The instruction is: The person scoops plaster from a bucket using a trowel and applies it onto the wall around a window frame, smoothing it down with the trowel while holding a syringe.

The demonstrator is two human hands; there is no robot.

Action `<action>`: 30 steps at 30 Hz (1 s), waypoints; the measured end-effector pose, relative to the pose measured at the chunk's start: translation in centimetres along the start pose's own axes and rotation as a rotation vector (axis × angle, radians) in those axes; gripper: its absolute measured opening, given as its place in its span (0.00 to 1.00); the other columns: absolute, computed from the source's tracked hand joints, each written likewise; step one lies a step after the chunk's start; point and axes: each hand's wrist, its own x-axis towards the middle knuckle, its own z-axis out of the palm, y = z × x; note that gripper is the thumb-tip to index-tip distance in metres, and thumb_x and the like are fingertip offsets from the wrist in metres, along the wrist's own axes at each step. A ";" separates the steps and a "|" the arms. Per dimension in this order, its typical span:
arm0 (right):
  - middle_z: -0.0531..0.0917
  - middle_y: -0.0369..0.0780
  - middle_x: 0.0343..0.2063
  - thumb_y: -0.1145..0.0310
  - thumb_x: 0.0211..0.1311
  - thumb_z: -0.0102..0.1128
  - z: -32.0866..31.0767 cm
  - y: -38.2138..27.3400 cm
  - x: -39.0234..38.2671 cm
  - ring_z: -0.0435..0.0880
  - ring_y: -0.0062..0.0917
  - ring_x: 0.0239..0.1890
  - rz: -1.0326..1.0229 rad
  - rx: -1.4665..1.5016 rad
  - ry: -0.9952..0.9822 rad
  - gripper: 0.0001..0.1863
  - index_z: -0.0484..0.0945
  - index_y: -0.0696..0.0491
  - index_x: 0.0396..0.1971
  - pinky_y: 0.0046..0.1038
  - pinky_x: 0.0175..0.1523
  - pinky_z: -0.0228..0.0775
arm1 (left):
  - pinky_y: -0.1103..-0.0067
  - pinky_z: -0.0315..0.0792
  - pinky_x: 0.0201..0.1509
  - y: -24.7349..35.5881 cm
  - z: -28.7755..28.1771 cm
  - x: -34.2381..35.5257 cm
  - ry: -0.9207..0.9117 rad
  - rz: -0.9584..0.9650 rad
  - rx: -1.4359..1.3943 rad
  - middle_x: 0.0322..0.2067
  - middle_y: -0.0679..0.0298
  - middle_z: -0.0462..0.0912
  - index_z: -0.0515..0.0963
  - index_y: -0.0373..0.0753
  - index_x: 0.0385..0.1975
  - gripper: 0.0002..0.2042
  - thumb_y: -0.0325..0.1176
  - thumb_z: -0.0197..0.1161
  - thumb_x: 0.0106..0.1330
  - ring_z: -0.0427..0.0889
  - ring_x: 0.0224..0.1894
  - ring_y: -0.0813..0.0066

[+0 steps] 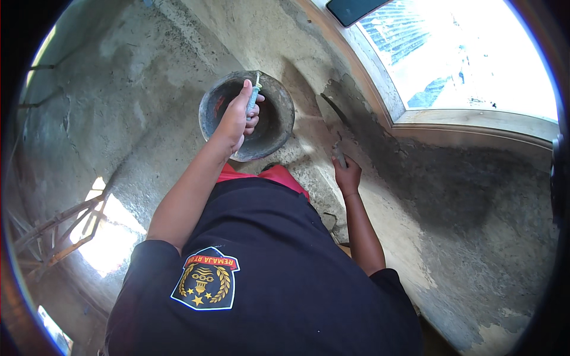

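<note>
Tool (253,102) is in the left hand (237,121), over the pot (287,110). Fingers wrapped round its grey-green end, thumb up along it; hold looks firm. Long axis runs near vertical in view, top leaning slightly right, pale tip poking out past the thumb. So the free end is on the far side of the grip, away from the body; of the 2 hands, the left is nearer the pot. Pot is round, dark, wide-mouthed; reddish patch (219,102) inside at left, rest partly hidden by the hand. Right hand (347,177) is well apart from the pot, by the wall (451,190), closed on a grey handle (339,155) pointing away from the body. Its working end isn't clear; dark curved strip (335,109) beyond, can't tell if joined. Wearer: black shirt (297,261), 1 crest (205,279), red shorts (286,177). Further out: window frame (469,119) right, 1 phone (354,8) at the top edge, bars (65,218) and a sunlit patch (116,237) left.
</note>
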 end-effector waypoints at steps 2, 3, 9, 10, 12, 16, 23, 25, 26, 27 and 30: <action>0.85 0.47 0.28 0.53 0.54 0.67 -1.0 -0.5 -0.4 0.85 0.35 0.30 -0.012 -0.007 0.003 0.20 0.85 0.54 0.39 0.30 0.40 0.74 | 0.88 0.41 0.17 -0.3 -0.3 -0.2 0.006 -0.001 0.009 0.20 0.78 0.59 0.69 0.39 0.46 0.34 0.70 0.43 0.66 0.49 0.14 0.91; 0.85 0.47 0.28 0.53 0.54 0.67 -1.3 -0.8 -0.4 0.85 0.34 0.30 -0.010 0.031 0.020 0.20 0.85 0.54 0.39 0.30 0.40 0.74 | 0.88 0.41 0.17 -0.4 -0.4 -0.2 0.008 -0.002 0.006 0.20 0.78 0.59 0.69 0.39 0.46 0.34 0.70 0.44 0.66 0.49 0.14 0.91; 0.84 0.47 0.27 0.55 0.54 0.67 -0.6 1.2 0.8 0.84 0.32 0.28 0.074 -0.081 0.001 0.19 0.84 0.55 0.38 0.30 0.38 0.73 | 0.88 0.42 0.17 -0.3 -0.2 -0.1 -0.011 -0.021 0.002 0.20 0.78 0.59 0.69 0.39 0.46 0.34 0.70 0.45 0.65 0.50 0.14 0.91; 0.84 0.47 0.26 0.56 0.55 0.67 -0.4 0.7 1.1 0.83 0.32 0.27 0.070 -0.134 -0.049 0.18 0.84 0.55 0.38 0.30 0.38 0.72 | 0.88 0.42 0.17 -0.2 -0.4 -0.1 -0.004 -0.018 -0.008 0.20 0.78 0.59 0.69 0.39 0.46 0.34 0.70 0.46 0.65 0.50 0.14 0.91; 0.84 0.47 0.26 0.56 0.54 0.68 -0.7 0.2 0.3 0.83 0.32 0.27 0.027 -0.070 -0.007 0.18 0.84 0.55 0.37 0.30 0.37 0.72 | 0.88 0.42 0.17 0.0 -0.6 -0.1 0.002 -0.011 -0.008 0.20 0.78 0.59 0.69 0.39 0.46 0.34 0.70 0.46 0.65 0.50 0.14 0.91; 0.83 0.48 0.25 0.55 0.54 0.68 -2.2 -1.3 -0.3 0.82 0.33 0.26 0.027 0.037 0.055 0.18 0.84 0.55 0.37 0.31 0.37 0.72 | 0.88 0.42 0.16 -0.1 -0.7 -0.7 0.021 0.002 -0.013 0.20 0.78 0.59 0.70 0.39 0.45 0.34 0.70 0.46 0.65 0.50 0.14 0.92; 0.84 0.48 0.26 0.55 0.54 0.68 -1.9 -0.6 0.4 0.83 0.31 0.27 -0.006 -0.107 -0.006 0.19 0.84 0.55 0.38 0.31 0.38 0.73 | 0.88 0.41 0.16 0.1 -0.8 -0.7 0.000 -0.004 -0.025 0.20 0.78 0.59 0.70 0.39 0.45 0.33 0.69 0.46 0.66 0.50 0.14 0.92; 0.84 0.48 0.27 0.55 0.54 0.68 -2.3 -1.9 -0.3 0.84 0.35 0.29 -0.016 0.008 0.056 0.19 0.84 0.55 0.38 0.31 0.39 0.73 | 0.88 0.41 0.16 0.2 -1.0 -0.8 -0.010 0.001 -0.026 0.20 0.78 0.59 0.69 0.39 0.45 0.33 0.69 0.45 0.66 0.50 0.14 0.92; 0.84 0.48 0.27 0.55 0.54 0.68 -2.4 -1.7 -0.1 0.84 0.35 0.29 -0.016 0.006 0.053 0.19 0.84 0.55 0.38 0.31 0.39 0.73 | 0.88 0.41 0.16 0.1 -1.0 -1.0 -0.008 -0.001 -0.029 0.20 0.78 0.59 0.69 0.39 0.45 0.33 0.69 0.45 0.66 0.50 0.14 0.92; 0.84 0.48 0.27 0.55 0.54 0.68 -2.5 -1.5 0.2 0.84 0.36 0.29 -0.005 0.018 0.066 0.19 0.85 0.55 0.38 0.31 0.39 0.73 | 0.88 0.41 0.16 0.1 -1.0 -1.0 -0.003 0.001 -0.037 0.20 0.78 0.59 0.69 0.39 0.45 0.33 0.69 0.45 0.66 0.50 0.14 0.92; 0.85 0.48 0.27 0.55 0.54 0.68 -2.2 0.3 1.0 0.85 0.36 0.30 0.064 -0.061 0.011 0.19 0.85 0.55 0.38 0.31 0.39 0.73 | 0.88 0.41 0.16 0.2 -0.5 -1.0 -0.010 -0.009 -0.044 0.20 0.78 0.59 0.69 0.39 0.45 0.33 0.68 0.45 0.67 0.50 0.14 0.92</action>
